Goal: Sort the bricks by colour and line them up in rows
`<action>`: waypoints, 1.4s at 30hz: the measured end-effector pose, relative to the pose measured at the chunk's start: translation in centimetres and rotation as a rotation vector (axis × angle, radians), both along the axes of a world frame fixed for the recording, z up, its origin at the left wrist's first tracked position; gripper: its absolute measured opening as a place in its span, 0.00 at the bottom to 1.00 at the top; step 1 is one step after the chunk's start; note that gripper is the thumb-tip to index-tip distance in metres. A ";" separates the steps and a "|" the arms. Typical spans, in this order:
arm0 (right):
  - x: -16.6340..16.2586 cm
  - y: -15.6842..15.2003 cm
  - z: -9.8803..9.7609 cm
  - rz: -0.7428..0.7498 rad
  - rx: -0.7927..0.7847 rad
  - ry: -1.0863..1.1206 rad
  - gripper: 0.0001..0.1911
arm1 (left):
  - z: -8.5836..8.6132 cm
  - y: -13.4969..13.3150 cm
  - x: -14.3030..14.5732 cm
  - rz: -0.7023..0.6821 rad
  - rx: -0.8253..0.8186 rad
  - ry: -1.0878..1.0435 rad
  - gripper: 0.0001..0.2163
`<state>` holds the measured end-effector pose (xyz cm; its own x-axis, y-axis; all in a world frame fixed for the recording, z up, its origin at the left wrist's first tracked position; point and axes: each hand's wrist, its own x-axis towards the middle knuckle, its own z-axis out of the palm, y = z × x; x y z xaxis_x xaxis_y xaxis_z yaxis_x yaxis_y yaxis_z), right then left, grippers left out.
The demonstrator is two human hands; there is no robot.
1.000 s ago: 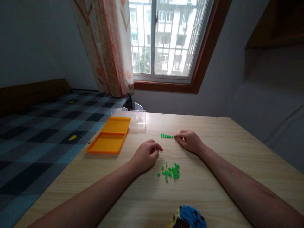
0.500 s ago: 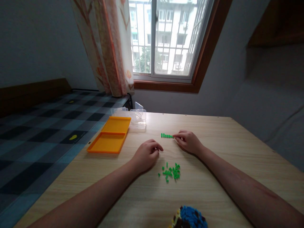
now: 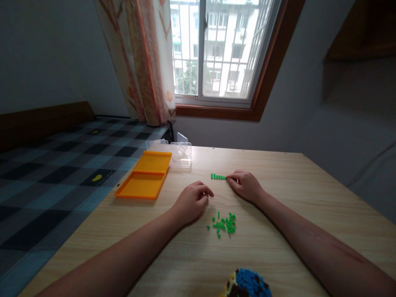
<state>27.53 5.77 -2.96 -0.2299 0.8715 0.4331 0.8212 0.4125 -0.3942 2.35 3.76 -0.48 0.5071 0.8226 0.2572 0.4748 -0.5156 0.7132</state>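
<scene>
A short row of joined green bricks point(image 3: 218, 177) lies on the wooden table point(image 3: 297, 214). My right hand point(image 3: 245, 185) rests at the row's right end, fingers pinched together against the last brick. My left hand point(image 3: 192, 202) lies on the table to the left, fingers curled under, with nothing visible in it. A loose pile of small green bricks point(image 3: 224, 224) sits between and just in front of the two hands.
An open orange tray point(image 3: 144, 175) lies at the table's left edge, with clear plastic boxes point(image 3: 179, 152) behind it. A blue and dark brick model point(image 3: 249, 284) pokes up at the near edge. A bed with a checked cover point(image 3: 46, 173) adjoins the table on the left.
Both hands stay almost where they were; the right hand's fingertips remain at the row's end. The view has shifted very slightly.
</scene>
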 end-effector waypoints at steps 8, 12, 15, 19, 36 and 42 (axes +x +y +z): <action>0.3 0.0 0.1 -0.036 0.041 0.067 0.11 | 0.0 0.0 0.0 -0.007 0.011 -0.002 0.14; 0.5 0.0 0.0 -0.049 0.036 0.029 0.11 | 0.0 0.0 0.0 -0.005 0.012 -0.006 0.14; 0.4 0.1 -0.1 -0.061 0.028 0.010 0.11 | -0.1 0.0 0.0 -0.009 0.010 -0.005 0.14; 0.4 0.0 0.0 -0.065 0.021 0.015 0.11 | -0.2 0.0 0.0 -0.012 0.008 -0.007 0.14; 0.4 -0.1 0.0 -0.049 0.039 0.043 0.11 | 0.0 -0.1 0.0 -0.006 0.017 0.005 0.14; 0.4 -0.1 0.0 -0.048 0.029 0.041 0.11 | 0.0 0.0 0.0 -0.012 0.009 0.003 0.14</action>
<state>27.92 5.69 -2.92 -0.1696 0.8679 0.4669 0.8236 0.3850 -0.4165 2.33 3.71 -0.50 0.5175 0.8144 0.2626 0.4709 -0.5273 0.7073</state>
